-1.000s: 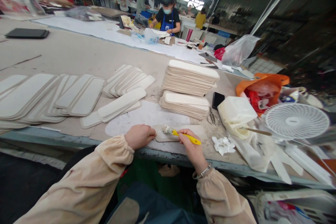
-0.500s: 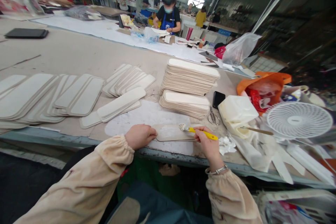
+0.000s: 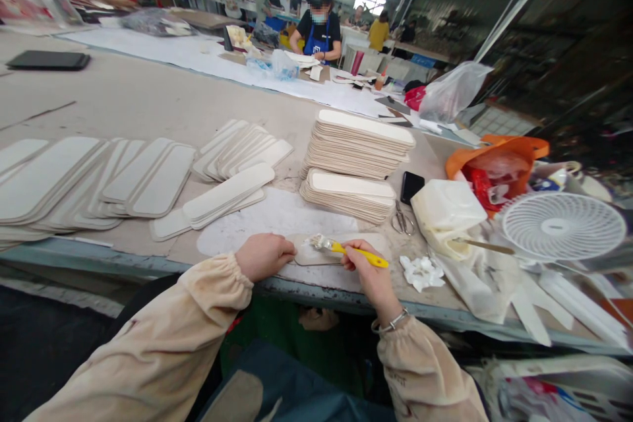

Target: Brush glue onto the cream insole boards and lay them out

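Observation:
My right hand (image 3: 370, 273) is closed around a brush (image 3: 364, 254) with a yellow handle. Its bristles, smeared with something white, rest on a flat beige strip (image 3: 316, 259) with rounded ends. At the strip's left end, my left hand (image 3: 266, 257) has its fingers pressed together on the edge. Under the strip lies a white sheet (image 3: 237, 234). Just beyond it are a short stack of strips (image 3: 349, 196) and a taller stack (image 3: 356, 145). Several loose strips (image 3: 230, 194) lie fanned out to the left.
Wider panels (image 3: 49, 178) overlap at the far left. Scissors (image 3: 403, 221), a black phone-like object (image 3: 412, 187), a white plastic container (image 3: 448, 208), crumpled white paper (image 3: 421, 273), an orange bag (image 3: 494, 151) and a white fan (image 3: 564, 227) crowd the right. A co-worker (image 3: 319, 33) stands across the table.
My right hand has moved left, drawing the brush along the strip from its right part toward my left hand. My left hand has stayed in place.

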### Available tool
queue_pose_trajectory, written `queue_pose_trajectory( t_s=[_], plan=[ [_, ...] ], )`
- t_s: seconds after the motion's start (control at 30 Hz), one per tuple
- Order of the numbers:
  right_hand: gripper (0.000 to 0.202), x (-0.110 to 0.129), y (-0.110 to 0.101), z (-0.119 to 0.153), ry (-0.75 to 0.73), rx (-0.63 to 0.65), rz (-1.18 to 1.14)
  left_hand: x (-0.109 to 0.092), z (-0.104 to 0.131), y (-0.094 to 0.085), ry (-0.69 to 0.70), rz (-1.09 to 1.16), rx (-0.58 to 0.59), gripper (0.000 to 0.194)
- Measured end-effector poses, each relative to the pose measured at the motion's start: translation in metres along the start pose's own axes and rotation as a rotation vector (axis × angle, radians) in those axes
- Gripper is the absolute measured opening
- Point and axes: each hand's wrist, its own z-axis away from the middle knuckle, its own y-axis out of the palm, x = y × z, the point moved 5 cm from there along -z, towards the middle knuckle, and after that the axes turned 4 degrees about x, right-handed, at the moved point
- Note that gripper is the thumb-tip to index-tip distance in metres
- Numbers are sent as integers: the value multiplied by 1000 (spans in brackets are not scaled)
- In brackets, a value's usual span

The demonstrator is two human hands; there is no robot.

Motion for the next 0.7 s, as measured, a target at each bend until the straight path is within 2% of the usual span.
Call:
queue_pose_trajectory(
  t_s=[0.23,0.7],
  plan=[
    [23,-1,9,0,16,52,19,2,-2,3,-4,-1,7,28],
    [18,-4,-2,-2,15,-3,27,0,-3,1,-1,45,7,28]
  ],
)
